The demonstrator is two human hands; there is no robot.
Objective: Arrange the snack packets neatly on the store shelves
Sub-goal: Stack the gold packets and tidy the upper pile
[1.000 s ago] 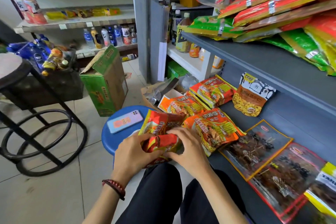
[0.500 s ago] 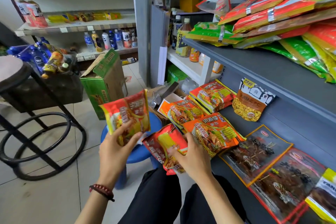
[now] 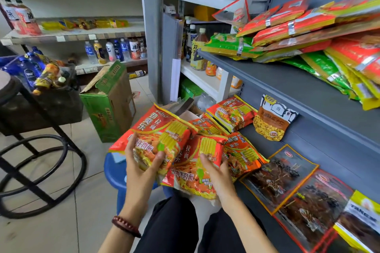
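My left hand [image 3: 141,162] grips a red and yellow noodle packet [image 3: 158,131], face up, above the blue stool. My right hand [image 3: 218,172] holds a second matching packet [image 3: 193,168] just to the right of the first, its edge overlapping the low grey shelf [image 3: 265,146]. More of these red packets [image 3: 232,113] lie in a loose row on that shelf. Beside them stands a seed pouch [image 3: 271,121], and dark dried-snack pouches [image 3: 281,174] lie flat farther right.
The upper grey shelf [image 3: 287,80] carries piled red and green packets [image 3: 287,26]. A blue stool [image 3: 115,172] sits under my hands. A green carton [image 3: 111,100] stands on the floor, a black round-legged stool [image 3: 30,150] at left, bottles [image 3: 115,49] on far shelves.
Both hands went from one packet on the stool to holding a packet each. The left packet swung in from the left and now sits beside the right one, near the shelf.
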